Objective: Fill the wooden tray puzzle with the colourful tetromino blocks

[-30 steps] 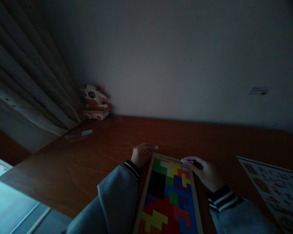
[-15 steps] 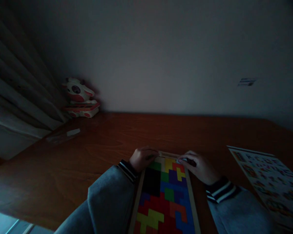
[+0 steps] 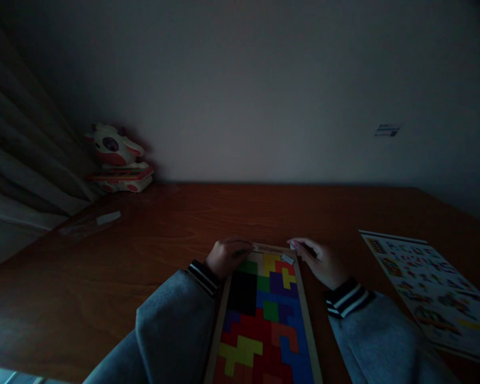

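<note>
The left hand (image 3: 224,257) is curling its fingers onto the far corner of the puzzle board (image 3: 264,314). The right hand (image 3: 322,262) is maybe pinching the other corner; it's dark. The blocks nearly fill the board, with a dark gap just behind the left fingers.

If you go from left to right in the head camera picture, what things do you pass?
Curtain → cow toy → left hand → puzzle board → right hand → picture sheet.
</note>
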`<state>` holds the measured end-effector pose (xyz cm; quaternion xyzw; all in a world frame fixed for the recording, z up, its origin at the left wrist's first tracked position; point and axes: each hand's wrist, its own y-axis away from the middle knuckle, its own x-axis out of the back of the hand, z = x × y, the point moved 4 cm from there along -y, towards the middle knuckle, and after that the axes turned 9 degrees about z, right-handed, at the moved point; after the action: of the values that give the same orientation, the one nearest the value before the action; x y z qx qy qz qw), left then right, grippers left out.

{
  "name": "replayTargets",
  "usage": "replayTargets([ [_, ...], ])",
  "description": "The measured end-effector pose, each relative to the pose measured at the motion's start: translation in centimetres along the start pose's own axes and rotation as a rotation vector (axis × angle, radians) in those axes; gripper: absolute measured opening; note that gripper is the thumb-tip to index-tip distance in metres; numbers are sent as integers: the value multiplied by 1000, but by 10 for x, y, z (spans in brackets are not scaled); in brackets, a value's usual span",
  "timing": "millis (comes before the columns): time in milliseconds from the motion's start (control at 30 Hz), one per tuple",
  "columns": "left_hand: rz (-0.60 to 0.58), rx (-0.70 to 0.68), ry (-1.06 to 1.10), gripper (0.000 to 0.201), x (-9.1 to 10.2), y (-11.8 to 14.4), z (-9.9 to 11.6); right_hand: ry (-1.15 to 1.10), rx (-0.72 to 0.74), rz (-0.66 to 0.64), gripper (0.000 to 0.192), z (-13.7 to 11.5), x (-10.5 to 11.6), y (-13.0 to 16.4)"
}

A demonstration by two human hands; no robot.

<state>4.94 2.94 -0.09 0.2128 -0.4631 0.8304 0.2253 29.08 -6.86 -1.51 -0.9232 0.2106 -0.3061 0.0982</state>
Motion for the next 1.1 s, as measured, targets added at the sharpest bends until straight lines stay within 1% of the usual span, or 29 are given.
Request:
replayTargets([
  [133, 1, -29, -12, 17, 0, 0, 1, 27, 16, 25, 38, -2, 3, -1],
  [233, -17, -26, -36, 17, 0, 0, 1, 49, 101, 14, 35, -8, 2, -1],
  [367, -19, 19, -24, 17, 0, 0, -3, 38, 189, -22, 30, -12, -2, 2],
  [500, -3, 113, -19, 14, -1, 0, -8, 50, 245, -88, 22, -13, -8, 5],
  [600, 22, 197, -26, 14, 0, 0, -11, 46, 238, -136, 20, -13, -9, 7],
  [667, 30, 227, -26, 14, 0, 0, -12, 35, 222, -157, 20, -13, -9, 6],
  [1000, 0, 222, -44, 17, 0, -1, -10, 23, 210, -190, 15, -14, -7, 4],
  [1100, 2, 217, -43, 19, 0, -1, -10, 18, 191, -147, 17, -11, -8, 3],
])
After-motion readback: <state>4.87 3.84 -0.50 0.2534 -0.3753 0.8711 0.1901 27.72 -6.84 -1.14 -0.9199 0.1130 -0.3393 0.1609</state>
